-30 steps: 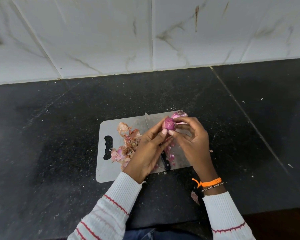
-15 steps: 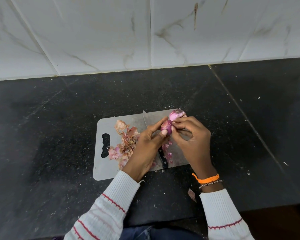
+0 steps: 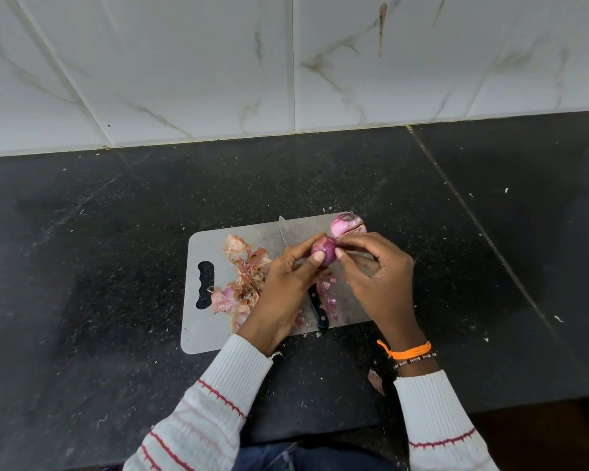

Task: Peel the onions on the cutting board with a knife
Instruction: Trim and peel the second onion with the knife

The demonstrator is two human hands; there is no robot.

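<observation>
A person works over a grey cutting board (image 3: pixel 198 246) that lies on a black stone counter (image 3: pixel 82 232), below a wall of white marbled tiles (image 3: pixel 184 62). Both hands are raised a little above the board and meet around one small red onion (image 3: pixel 323 251). The left hand (image 3: pixel 286 287) holds this onion between the thumb and the fingers, the thumb pressed on its near side. The right hand (image 3: pixel 378 277) touches the onion from the right side, with thumb and forefinger pinched at its upper edge — whether they hold a piece of skin is too small to tell.

The knife (image 3: pixel 301 277) lies flat on the board under the hands, nobody holding it; its blade points to the far edge and its black handle to the near edge. A second onion (image 3: pixel 347 224), paler and pink, rests at the far right corner of the board. A pile of dry onion skins (image 3: pixel 242 280) lies on the left part of the board, near the handle hole. The right wrist wears an orange thread (image 3: pixel 407 351) and a thin beaded bracelet (image 3: pixel 415 360).
</observation>
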